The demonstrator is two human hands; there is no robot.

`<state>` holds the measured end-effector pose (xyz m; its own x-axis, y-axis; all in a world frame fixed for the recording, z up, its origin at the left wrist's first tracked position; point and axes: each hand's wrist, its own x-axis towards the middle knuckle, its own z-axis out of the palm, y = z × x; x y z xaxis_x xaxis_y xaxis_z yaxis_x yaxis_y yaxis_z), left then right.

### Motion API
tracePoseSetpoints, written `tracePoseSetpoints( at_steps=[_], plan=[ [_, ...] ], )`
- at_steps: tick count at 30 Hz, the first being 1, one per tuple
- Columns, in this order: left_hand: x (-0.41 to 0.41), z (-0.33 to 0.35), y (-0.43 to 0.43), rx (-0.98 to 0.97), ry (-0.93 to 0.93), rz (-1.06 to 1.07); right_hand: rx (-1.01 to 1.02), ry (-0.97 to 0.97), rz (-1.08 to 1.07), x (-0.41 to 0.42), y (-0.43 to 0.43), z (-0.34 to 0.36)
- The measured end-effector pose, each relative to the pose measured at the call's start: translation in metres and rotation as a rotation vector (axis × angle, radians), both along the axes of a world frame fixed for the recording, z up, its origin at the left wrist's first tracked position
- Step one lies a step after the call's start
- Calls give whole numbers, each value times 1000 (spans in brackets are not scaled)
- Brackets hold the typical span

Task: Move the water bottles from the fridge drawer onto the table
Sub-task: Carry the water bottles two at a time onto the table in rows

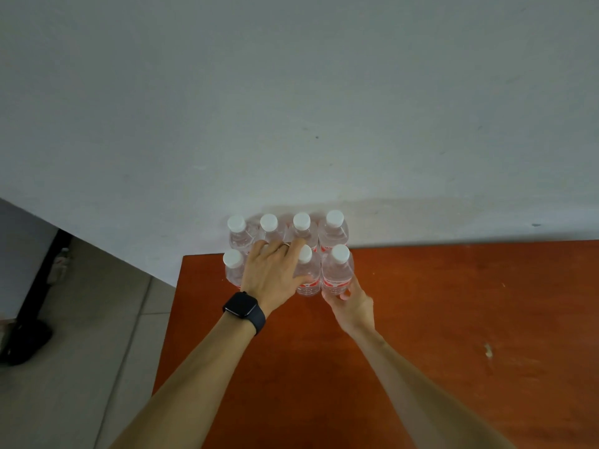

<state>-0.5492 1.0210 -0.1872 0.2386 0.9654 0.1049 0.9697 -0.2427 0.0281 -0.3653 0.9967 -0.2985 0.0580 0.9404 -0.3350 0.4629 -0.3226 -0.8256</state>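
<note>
Several clear water bottles point(334, 233) with white caps and red labels stand upright in two rows at the far left corner of the orange-brown table point(437, 319), against the wall. My left hand point(272, 275), with a black watch on the wrist, is wrapped over the top of the second bottle from the left in the front row and hides it. Its thumb rests against the neighbouring bottle point(306, 280). My right hand point(351, 304) holds the lower part of the front right bottle point(337, 273), which stands on the table. No fridge drawer is in view.
A pale wall point(291, 108) rises right behind the bottles. The table's left edge point(171, 319) drops to a tiled floor point(81, 367). A dark furniture leg with a round foot point(29, 335) stands at the far left.
</note>
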Motion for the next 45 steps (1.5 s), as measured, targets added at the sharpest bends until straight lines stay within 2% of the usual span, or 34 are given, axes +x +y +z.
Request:
tracePoseSetpoints(
  at_steps=[11, 16, 21, 24, 28, 34, 39, 45],
  plan=[
    [10, 2, -6, -39, -24, 76, -135, 100, 49, 10, 1, -1],
    [7, 4, -5, -67, 3, 37, -224, 81, 57, 26, -8, 5],
    [9, 21, -8, -11, -20, 13, -129, 27, 89, 53, -37, 31],
    [27, 34, -17, 17, -25, -43, 32, -62, 91, 82, -65, 64],
    [80, 44, -45, -31, -92, -177, 270, -233, 77, 130, -113, 115],
    [212, 48, -117, -161, -119, -416, 367, -513, -123, 229, -215, 169],
    [343, 64, -212, -166, -124, -646, 323, -741, -336, 324, -351, 205],
    [504, 109, -357, -97, -115, -990, 177, -858, -721, 424, -557, 240]
  ],
)
